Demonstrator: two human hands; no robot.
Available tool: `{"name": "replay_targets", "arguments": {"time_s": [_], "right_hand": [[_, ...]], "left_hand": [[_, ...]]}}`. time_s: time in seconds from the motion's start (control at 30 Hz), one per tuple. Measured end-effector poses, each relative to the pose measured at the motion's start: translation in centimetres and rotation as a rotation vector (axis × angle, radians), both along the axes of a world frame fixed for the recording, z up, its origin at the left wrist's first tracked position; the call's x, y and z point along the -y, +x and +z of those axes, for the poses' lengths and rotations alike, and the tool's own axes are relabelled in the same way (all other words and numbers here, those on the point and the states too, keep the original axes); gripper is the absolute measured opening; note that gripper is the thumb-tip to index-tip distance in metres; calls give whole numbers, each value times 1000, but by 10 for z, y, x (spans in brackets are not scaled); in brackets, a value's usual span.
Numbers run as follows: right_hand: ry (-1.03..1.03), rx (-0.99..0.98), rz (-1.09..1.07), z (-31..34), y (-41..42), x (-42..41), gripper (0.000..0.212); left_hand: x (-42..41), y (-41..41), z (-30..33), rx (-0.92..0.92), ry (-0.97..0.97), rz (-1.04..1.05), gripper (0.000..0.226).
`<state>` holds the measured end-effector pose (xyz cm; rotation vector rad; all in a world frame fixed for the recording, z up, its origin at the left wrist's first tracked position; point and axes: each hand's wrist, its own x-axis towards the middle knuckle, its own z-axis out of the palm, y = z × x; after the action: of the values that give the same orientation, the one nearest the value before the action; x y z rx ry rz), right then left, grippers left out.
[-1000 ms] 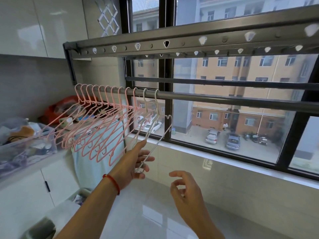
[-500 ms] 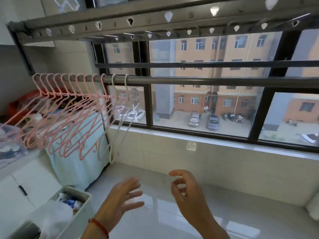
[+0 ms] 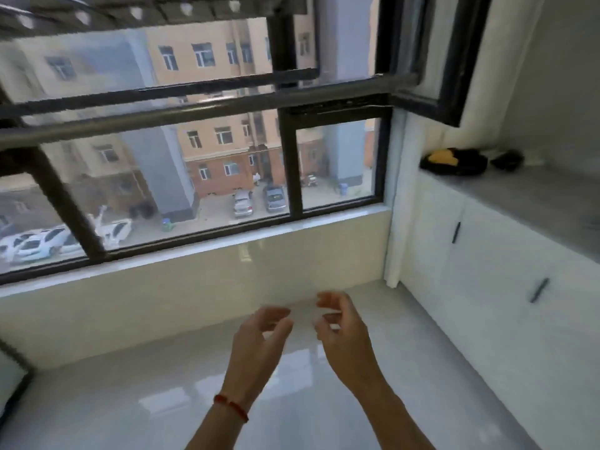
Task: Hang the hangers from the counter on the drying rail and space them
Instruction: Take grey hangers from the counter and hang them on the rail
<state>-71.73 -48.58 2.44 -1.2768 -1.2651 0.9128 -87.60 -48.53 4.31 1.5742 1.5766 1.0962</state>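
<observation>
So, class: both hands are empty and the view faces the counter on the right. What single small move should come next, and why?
Probably reach the right hand toward the counter to look for more hangers. Both it and the left hand hold nothing, fingers loosely curled, and the stretch of drying rail in view is bare. Only dark and yellow items show on the counter; whether hangers lie there cannot be told.

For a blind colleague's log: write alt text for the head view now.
Two bare hands, left hand and right hand, hover empty with loosely curled fingers over a glossy floor. A grey metal drying rail crosses the dark-framed window above; a grey counter on white cabinets stands right.
</observation>
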Motion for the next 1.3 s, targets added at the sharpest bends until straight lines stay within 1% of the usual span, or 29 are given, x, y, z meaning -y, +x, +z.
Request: {"name": "replay_targets", "arguments": {"time_s": [0.07,0.17,0.27,0.37,0.53,0.7,0.8,0.93,0.97,1.07,1.13,1.2,1.3], "right_hand": [[-31,-3,-107,-4,72,-2,32],[-61,-14,-289,-3,189,5,30],[-82,-26,-464,0,286,18,25],[-115,-46,-625,-5,361,32,22],[-210,-25,-809,-12,454,29,22],[-300,58,-880,-23,545,-21,27],[-362,103,-921,-27,598,-65,25],[-402,188,-974,-33,665,-123,10],[-413,200,-973,-34,680,-137,10],[-468,277,-948,-36,726,-176,18],[-500,321,-938,-41,758,-206,19],[-542,427,-946,-50,787,-236,25],[-708,614,-996,-61,814,-269,40]], "left_hand": [[-13,77,-5,26,-45,-88,13],[-20,204,-6,39,-96,-287,18],[-29,303,-2,-26,-57,-472,20],[-47,380,-1,-52,-57,-586,19],[-93,491,-10,-14,-90,-713,21],[-167,592,-24,-13,-66,-805,26],[-220,648,-34,-96,-74,-882,31],[-287,711,-44,-243,-19,-994,43],[-302,726,-46,-266,-20,-1007,45],[-337,767,-51,-362,-17,-1029,49],[-357,796,-55,-406,-25,-1043,53],[-371,821,-53,-421,-30,-1048,55],[-383,854,-52,-450,-74,-1072,56]]}}
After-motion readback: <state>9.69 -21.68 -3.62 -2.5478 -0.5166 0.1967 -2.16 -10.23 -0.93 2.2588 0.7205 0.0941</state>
